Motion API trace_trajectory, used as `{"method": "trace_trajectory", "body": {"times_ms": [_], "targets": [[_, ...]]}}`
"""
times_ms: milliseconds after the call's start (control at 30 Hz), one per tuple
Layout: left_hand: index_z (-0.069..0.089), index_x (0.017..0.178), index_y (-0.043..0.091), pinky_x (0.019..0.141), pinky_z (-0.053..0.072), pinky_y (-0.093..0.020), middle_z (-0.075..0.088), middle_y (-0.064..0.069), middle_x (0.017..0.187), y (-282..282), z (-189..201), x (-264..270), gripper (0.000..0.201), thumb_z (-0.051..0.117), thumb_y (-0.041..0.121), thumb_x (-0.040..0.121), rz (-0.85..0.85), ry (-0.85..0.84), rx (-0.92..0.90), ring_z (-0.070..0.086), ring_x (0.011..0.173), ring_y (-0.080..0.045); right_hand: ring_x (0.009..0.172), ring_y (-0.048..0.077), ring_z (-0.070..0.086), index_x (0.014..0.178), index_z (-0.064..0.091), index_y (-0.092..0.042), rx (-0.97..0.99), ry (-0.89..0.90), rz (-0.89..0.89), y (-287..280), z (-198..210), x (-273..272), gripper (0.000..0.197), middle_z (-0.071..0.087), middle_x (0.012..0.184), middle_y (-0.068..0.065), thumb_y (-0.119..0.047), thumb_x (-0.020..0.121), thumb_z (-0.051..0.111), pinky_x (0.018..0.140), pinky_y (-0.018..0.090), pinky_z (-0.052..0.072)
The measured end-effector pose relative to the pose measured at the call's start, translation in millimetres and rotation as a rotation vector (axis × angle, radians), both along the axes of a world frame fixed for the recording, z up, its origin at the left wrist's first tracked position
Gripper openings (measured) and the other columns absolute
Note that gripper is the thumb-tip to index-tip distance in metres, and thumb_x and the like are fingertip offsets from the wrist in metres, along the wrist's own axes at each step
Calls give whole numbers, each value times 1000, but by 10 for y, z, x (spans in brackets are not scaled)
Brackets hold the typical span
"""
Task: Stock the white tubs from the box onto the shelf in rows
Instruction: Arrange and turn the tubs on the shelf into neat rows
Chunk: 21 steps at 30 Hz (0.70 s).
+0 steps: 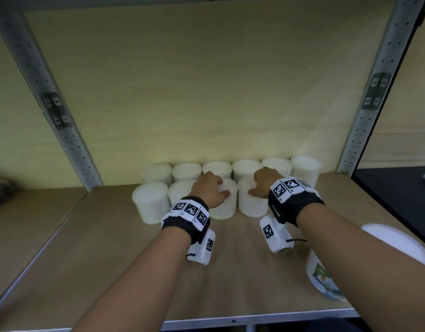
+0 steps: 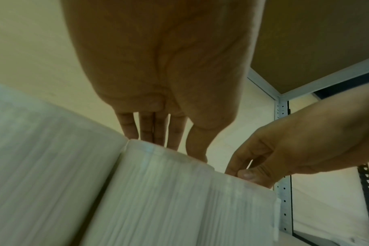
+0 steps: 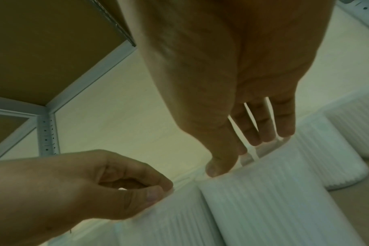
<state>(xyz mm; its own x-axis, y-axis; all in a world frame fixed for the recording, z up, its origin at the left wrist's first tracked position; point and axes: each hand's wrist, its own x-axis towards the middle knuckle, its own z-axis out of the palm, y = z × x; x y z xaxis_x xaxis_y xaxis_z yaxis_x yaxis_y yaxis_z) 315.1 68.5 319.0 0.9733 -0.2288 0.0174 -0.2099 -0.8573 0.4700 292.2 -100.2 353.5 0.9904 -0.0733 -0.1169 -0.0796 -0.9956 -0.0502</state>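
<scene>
Two rows of ribbed white tubs stand at the back of the shelf board [image 1: 111,259]: a back row [image 1: 246,167] against the rear panel and a shorter front row [image 1: 149,202]. My left hand [image 1: 221,188] grips the third front tub [image 1: 224,208] from above, fingers over its top and thumb at the near rim; the same left hand [image 2: 164,143] and tub [image 2: 169,199] show close up. My right hand [image 1: 260,184] holds the neighbouring front tub [image 1: 251,206] the same way, and the right hand [image 3: 242,149] pinches that tub's rim [image 3: 274,199]. The two tubs stand side by side, touching.
Perforated metal uprights [image 1: 51,104] [image 1: 374,92] flank the bay. A larger white container with green print [image 1: 324,279] sits at the front right, partly behind my right forearm. The shelf's metal front edge [image 1: 230,321] runs below. A dark surface [image 1: 398,192] lies beyond the right upright.
</scene>
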Motion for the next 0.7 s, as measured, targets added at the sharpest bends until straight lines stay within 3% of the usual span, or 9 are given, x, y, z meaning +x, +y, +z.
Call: {"method": "trace_trajectory", "body": {"times_ms": [67, 100, 233, 333, 433, 533, 600, 700], "targets": [[51, 131, 12, 108, 38, -38, 46, -7, 136, -3, -14, 11, 55, 63, 41, 85, 1, -3, -3, 45, 127, -24, 96, 27, 59, 88, 58, -6, -9, 10, 7, -10, 2, 3, 38, 59, 100, 12, -44, 89, 57, 78, 33, 44], [51, 131, 12, 108, 38, -38, 46, -7, 136, -2, -23, 17, 55, 63, 41, 85, 4, -3, -12, 45, 127, -24, 104, 28, 60, 104, 60, -4, -15, 14, 14, -17, 0, 0, 42, 61, 112, 13, -43, 90, 56, 83, 32, 46], [51, 130, 13, 107, 38, -37, 48, -6, 135, 13, -51, 30, 55, 64, 41, 84, 13, -5, -33, 45, 127, -23, 122, 28, 55, 131, 52, 0, 4, 60, -3, -6, 35, -36, 46, 54, 135, 15, -27, 94, 55, 102, 33, 46], [51, 130, 13, 108, 37, -38, 48, -6, 133, 16, -53, 36, 54, 63, 41, 85, 7, -4, -29, 43, 128, -23, 127, 29, 51, 136, 47, 1, 36, 116, 2, 7, 92, -65, 43, 49, 140, 17, -6, 94, 47, 105, 32, 43], [51, 131, 13, 107, 37, -36, 48, -6, 132, 14, -54, 35, 54, 61, 42, 86, 0, -3, -14, 43, 127, -23, 130, 28, 48, 142, 41, -6, 81, 85, 23, 1, 103, -114, 50, 45, 144, 13, -1, 93, 44, 105, 31, 41], [52, 130, 14, 106, 38, -35, 48, -6, 132, 23, -67, 45, 54, 62, 43, 85, 2, 9, -15, 45, 124, -23, 133, 27, 44, 145, 38, -9, 103, 90, 9, 10, 103, -97, 52, 41, 148, 12, -5, 93, 44, 110, 32, 39], [52, 129, 15, 104, 39, -34, 48, -7, 132, 26, -75, 55, 55, 63, 44, 84, 10, 16, -21, 47, 122, -23, 130, 28, 46, 138, 46, -6, 104, 40, -33, 24, 120, -66, 45, 45, 143, 13, -10, 93, 46, 109, 32, 38], [52, 129, 15, 105, 39, -35, 48, -7, 132, 28, -66, 55, 55, 63, 44, 84, 8, 19, -23, 48, 122, -24, 121, 32, 50, 127, 52, -4, 64, -21, -62, 15, 83, -42, 45, 50, 133, 15, -32, 93, 50, 99, 35, 40]]}}
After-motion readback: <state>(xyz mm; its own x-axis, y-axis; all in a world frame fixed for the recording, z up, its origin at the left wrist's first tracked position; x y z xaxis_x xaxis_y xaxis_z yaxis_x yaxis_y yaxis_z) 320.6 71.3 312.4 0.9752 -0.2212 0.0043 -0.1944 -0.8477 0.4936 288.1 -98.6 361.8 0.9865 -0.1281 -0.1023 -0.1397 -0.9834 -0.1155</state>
